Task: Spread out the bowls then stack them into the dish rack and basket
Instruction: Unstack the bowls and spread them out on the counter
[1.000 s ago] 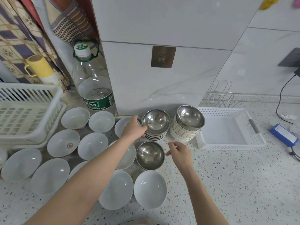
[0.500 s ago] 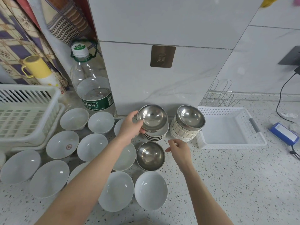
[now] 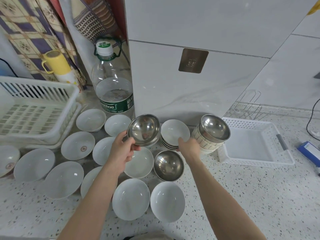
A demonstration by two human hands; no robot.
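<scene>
The white slatted dish rack (image 3: 34, 108) sits far to the left of the left hand (image 3: 121, 151), and nothing lies in the part of it that shows. The white perforated basket (image 3: 256, 144) lies to the right of the right hand (image 3: 189, 147), with only its bare white floor visible inside. Just beside the right hand, on its right, a stack of ribbed pale bowls (image 3: 206, 144) carries a steel bowl (image 3: 214, 128) nested on top. Directly at that hand's fingertips stands a short stack of white bowls (image 3: 174, 133).

The surface is a pale speckled counter (image 3: 242, 196) against white marble-look wall tile. Single white bowls are spread over it left of and below the left arm, two of them with a small red mark, and a lone steel bowl on the counter (image 3: 168, 165) rests between the two forearms. A large clear water bottle (image 3: 114, 87) stands beyond the left hand, a yellow mug (image 3: 56, 61) further left, a wire rack (image 3: 249, 108) behind the basket.

The left hand is raised off the counter, thumb over the near rim and fingers curled beneath, gripping a held steel bowl (image 3: 144, 129) tilted toward the camera. The right hand reaches forward with fingers curled around the near rim of the white stack's top bowl, thumb on the rim.
</scene>
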